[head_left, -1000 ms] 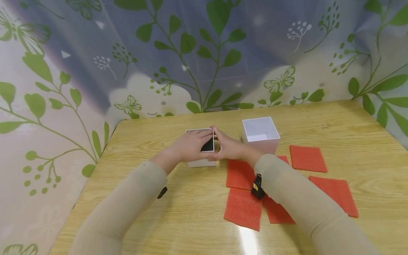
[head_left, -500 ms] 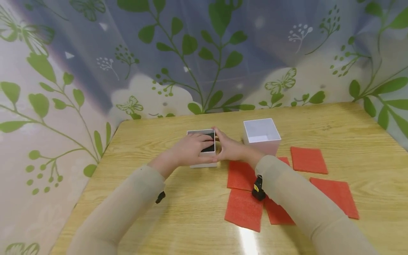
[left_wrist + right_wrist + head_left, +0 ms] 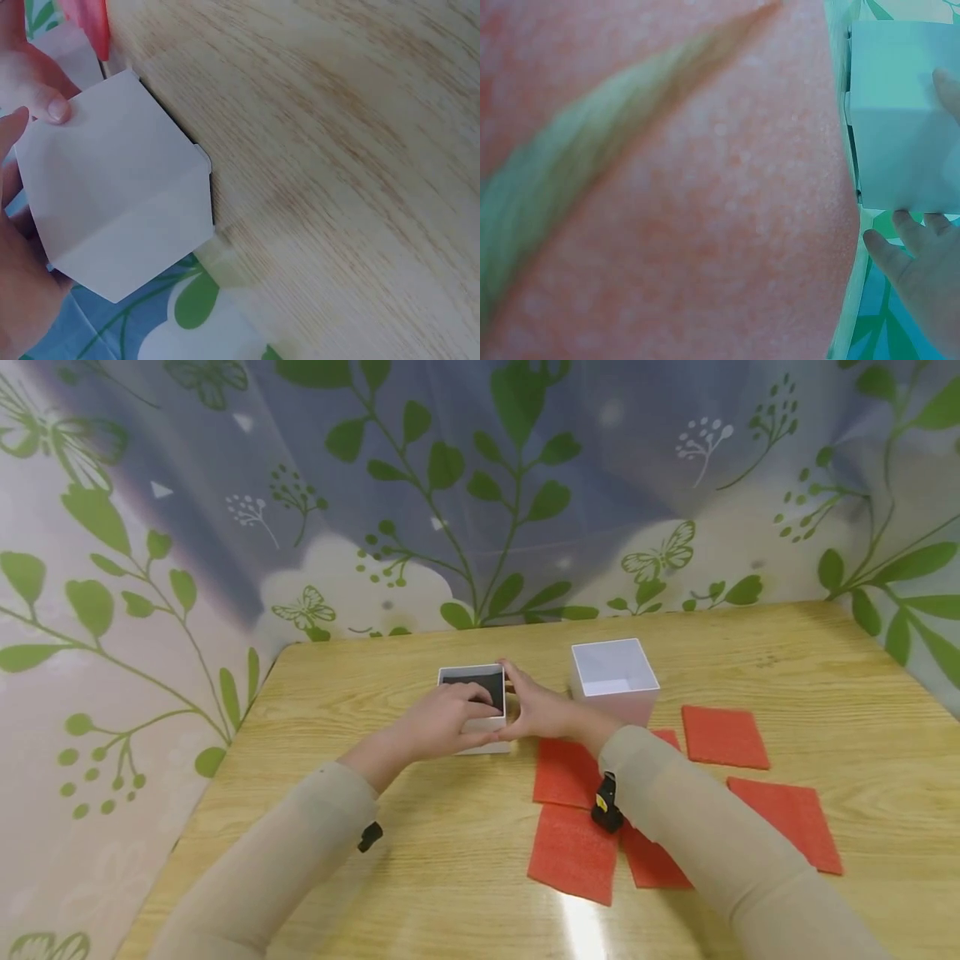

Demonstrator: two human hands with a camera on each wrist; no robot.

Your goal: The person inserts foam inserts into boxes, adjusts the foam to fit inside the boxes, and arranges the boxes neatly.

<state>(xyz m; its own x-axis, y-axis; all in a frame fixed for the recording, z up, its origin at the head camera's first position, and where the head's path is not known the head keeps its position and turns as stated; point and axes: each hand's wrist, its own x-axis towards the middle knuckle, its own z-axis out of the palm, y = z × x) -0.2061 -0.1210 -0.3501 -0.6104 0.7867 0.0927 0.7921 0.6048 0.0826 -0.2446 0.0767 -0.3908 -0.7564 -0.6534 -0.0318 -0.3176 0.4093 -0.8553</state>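
Note:
A white square box (image 3: 480, 742) without a lid stands on the table; a black sheet (image 3: 496, 686) lies inside it, partly hidden. My left hand (image 3: 442, 720) reaches over the near rim, its fingers bent down onto the black sheet and its thumb outside by the near wall. Around the right side of the box, my right hand (image 3: 542, 708) grips it, with the thumb at the near corner and the fingers at the far one. The white box (image 3: 124, 180) fills much of the left wrist view, where a thumb (image 3: 56, 105) presses its wall. In the right wrist view the box (image 3: 900, 112) shows at the edge.
To the right stands a pink open box (image 3: 617, 706) with a white inside. Several red felt squares lie flat on the wooden table, such as one red square (image 3: 574, 853) near the middle and another red square (image 3: 724, 737) farther right. A leaf-patterned curtain (image 3: 405, 552) hangs behind.
My left hand has drawn back toward the near rim, its fingers now more bent, and more of the black sheet shows. My right hand has stayed on the white box.

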